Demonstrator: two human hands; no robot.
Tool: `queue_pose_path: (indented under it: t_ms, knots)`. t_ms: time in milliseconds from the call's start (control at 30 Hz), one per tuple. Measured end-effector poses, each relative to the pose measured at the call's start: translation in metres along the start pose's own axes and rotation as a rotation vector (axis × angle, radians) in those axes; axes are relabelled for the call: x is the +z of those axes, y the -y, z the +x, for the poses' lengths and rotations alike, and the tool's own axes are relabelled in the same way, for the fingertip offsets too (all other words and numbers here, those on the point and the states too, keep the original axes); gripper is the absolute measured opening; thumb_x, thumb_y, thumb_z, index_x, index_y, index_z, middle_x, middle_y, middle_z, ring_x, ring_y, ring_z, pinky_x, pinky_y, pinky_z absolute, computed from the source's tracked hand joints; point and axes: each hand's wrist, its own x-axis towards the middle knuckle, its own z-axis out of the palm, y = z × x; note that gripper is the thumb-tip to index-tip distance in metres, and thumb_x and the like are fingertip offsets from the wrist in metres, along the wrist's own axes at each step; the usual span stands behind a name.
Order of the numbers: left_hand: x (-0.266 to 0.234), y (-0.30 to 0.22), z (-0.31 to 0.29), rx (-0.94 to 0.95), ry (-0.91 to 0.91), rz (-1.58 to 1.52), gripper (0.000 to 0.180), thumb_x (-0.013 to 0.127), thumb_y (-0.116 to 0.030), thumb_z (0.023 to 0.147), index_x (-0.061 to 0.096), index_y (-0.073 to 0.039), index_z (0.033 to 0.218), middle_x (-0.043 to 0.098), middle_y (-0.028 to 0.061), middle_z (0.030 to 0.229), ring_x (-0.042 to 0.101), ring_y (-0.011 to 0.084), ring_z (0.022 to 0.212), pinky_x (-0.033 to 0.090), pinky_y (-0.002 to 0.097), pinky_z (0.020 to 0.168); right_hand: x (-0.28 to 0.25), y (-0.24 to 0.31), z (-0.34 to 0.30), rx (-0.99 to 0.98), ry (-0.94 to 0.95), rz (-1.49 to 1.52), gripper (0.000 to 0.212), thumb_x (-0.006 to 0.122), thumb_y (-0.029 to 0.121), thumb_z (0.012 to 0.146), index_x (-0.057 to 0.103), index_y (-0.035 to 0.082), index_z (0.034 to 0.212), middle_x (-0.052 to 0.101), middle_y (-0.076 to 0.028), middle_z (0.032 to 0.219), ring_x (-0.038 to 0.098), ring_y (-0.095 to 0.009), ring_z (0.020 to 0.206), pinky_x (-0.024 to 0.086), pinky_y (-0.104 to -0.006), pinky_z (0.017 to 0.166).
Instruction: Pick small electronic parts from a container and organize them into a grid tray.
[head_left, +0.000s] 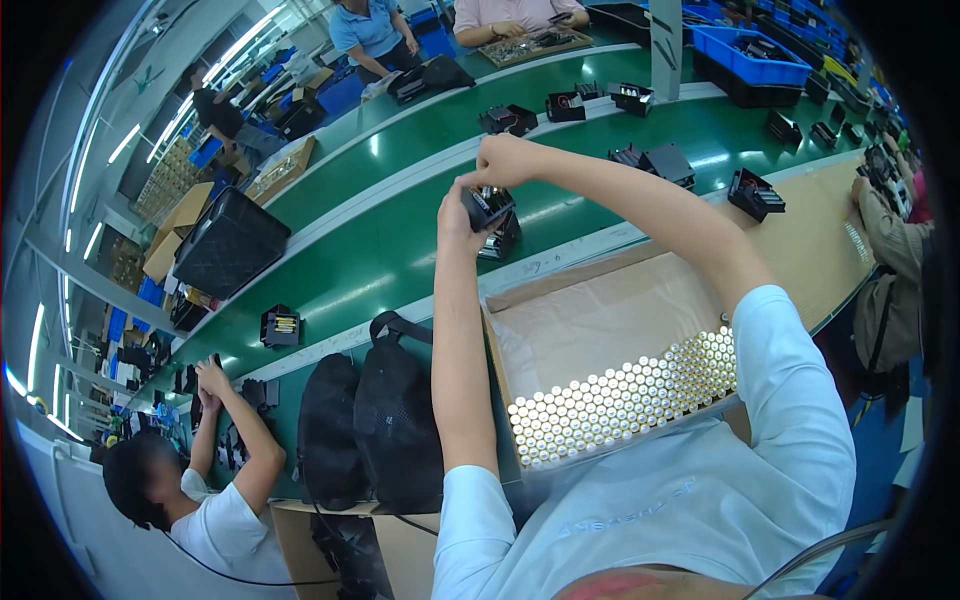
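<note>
Above the green conveyor belt, my left hand (457, 217) grips a small black plastic case (487, 208) by its left side. Shiny battery-like cylinders show inside the case. My right hand (502, 160) is closed over the case's far edge, its fingers bent down toward the opening; whatever its fingertips pinch is hidden. Just beyond and below the held case, another black case (500, 240) rests on the belt. Close to my body lies a cardboard tray (590, 275) lined with brown paper, its near part packed with upright cylindrical batteries (620, 400).
More open black cases (282, 326) sit along the green belt (365, 262). Two black backpacks (395, 415) lie left of the tray. A co-worker (215, 500) works at left; others are across the belt and at right. A blue bin (750, 62) stands far right by a post (666, 50).
</note>
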Motion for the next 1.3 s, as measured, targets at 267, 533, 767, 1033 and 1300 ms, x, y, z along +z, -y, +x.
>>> queue_pose_path:
  t_ms: [267, 533, 767, 1033, 1300]
  knots:
    - [-0.016, 0.005, 0.007, 0.171, -0.107, 0.052, 0.045, 0.057, -0.011, 0.094, 0.034, 0.001, 0.131, 0.047, 0.0269, 0.118, 0.058, 0.0334, 0.096, 0.058, 0.046, 0.075, 0.014, 0.016, -0.032, -0.116, -0.117, 0.003, 0.035, 0.066, 0.032, 0.085, 0.071, 0.001, 0.068, 0.064, -0.011, 0.061, 0.056, -0.027, 0.049, 0.048, -0.0345, 0.055]
    - [-0.023, 0.001, 0.013, 0.149, -0.098, -0.014, 0.057, 0.062, -0.006, 0.089, 0.029, -0.002, 0.135, 0.041, 0.0281, 0.123, 0.055, 0.0365, 0.102, 0.058, 0.048, 0.079, 0.017, 0.021, -0.037, -0.123, -0.162, -0.33, 0.024, 0.069, 0.025, 0.082, 0.073, 0.002, 0.077, 0.07, -0.011, 0.073, 0.06, -0.029, 0.057, 0.049, -0.0352, 0.058]
    - [-0.016, -0.007, 0.002, 0.158, -0.055, -0.015, 0.064, 0.066, -0.001, 0.082, 0.028, -0.003, 0.134, 0.039, 0.0287, 0.124, 0.053, 0.0383, 0.106, 0.056, 0.0499, 0.083, 0.01, 0.001, -0.012, -0.222, -0.21, 0.069, 0.019, 0.068, 0.021, 0.08, 0.074, 0.003, 0.08, 0.07, -0.011, 0.074, 0.064, -0.029, 0.063, 0.052, -0.0357, 0.063]
    - [-0.015, -0.009, -0.001, 0.153, 0.003, 0.114, 0.069, 0.068, 0.004, 0.077, 0.028, -0.004, 0.134, 0.039, 0.0279, 0.124, 0.052, 0.0391, 0.108, 0.055, 0.0493, 0.084, 0.019, -0.005, 0.017, -0.154, -0.188, 0.023, 0.023, 0.069, 0.024, 0.077, 0.074, 0.003, 0.085, 0.071, -0.01, 0.079, 0.065, -0.028, 0.065, 0.054, -0.0348, 0.067]
    - [-0.02, -0.01, 0.003, 0.177, -0.003, 0.194, 0.068, 0.066, 0.01, 0.076, 0.031, -0.005, 0.133, 0.04, 0.0275, 0.124, 0.055, 0.0376, 0.104, 0.055, 0.046, 0.081, 0.032, -0.007, 0.029, -0.024, -0.213, 0.084, 0.027, 0.071, 0.025, 0.078, 0.073, 0.001, 0.09, 0.07, -0.012, 0.077, 0.066, -0.025, 0.063, 0.055, -0.0331, 0.065]
